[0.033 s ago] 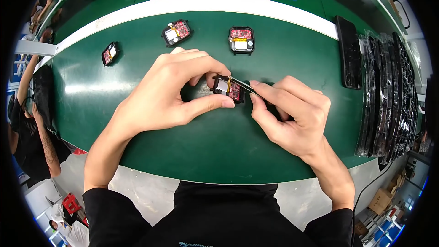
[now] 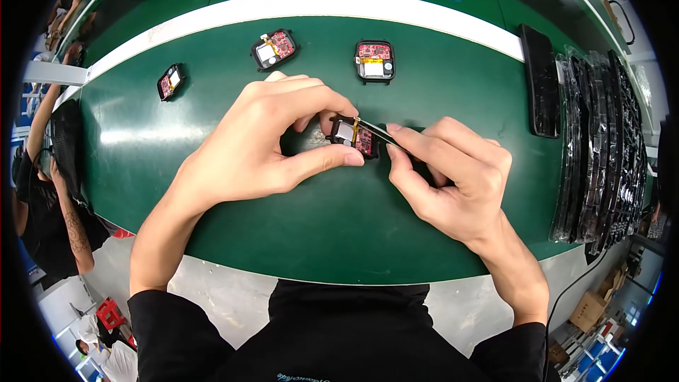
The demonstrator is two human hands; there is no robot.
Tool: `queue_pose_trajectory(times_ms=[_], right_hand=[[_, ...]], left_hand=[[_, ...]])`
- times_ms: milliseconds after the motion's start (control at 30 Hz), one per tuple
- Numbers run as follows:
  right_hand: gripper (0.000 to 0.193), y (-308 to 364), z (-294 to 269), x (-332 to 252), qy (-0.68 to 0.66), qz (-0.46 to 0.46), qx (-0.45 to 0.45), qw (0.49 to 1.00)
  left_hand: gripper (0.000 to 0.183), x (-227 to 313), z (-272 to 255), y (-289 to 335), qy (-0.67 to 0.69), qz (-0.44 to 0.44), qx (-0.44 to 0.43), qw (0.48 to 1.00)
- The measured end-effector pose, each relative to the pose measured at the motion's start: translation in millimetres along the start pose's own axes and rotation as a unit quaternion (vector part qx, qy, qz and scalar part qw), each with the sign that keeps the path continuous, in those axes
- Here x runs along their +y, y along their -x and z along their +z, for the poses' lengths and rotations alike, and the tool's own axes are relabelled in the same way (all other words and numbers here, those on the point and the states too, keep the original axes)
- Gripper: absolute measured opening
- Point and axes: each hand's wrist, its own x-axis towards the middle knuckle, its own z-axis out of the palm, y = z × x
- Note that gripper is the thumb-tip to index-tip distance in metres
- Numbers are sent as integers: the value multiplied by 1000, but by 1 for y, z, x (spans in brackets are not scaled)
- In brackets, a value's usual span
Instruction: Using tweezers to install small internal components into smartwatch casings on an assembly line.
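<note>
Our left grip (image 2: 265, 138) pinches an open watch (image 2: 366, 143); just right of it, our right grip (image 2: 456, 177) clamps tweezers (image 2: 376, 130). Beyond, three more watches (image 2: 374, 53) lie on the worktop (image 2: 304, 247).

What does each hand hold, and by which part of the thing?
The left hand holds an open, black, squarish watch case by opposite edges; the right hand pinches a slim, dark, tweezer-like tool by its rear part.
</note>
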Motion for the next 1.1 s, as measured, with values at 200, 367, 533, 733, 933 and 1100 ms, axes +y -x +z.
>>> queue_pose_trajectory(times_ms=[200,367,533,733,933,1100], right_hand=[[20,0,0,1,-34,23,-17,999],[13,-1,-6,1,-157,116,-38,980],[13,-3,-9,2,-162,129,-58,977],[11,-3,-9,2,-155,129,-72,977],[11,-3,-7,2,-154,125,-69,978],[11,-3,-6,0,-151,127,-69,978]], left_hand=[[46,-4,-4,0,-4,-5,-20,1000],[51,-20,-13,-3,39,28,-67,997],[52,-25,-10,-4,38,61,-59,996],[51,-25,-10,-5,21,73,-68,995],[47,-20,-10,-5,20,85,-66,994],[43,-21,-8,-5,23,104,-64,992]])
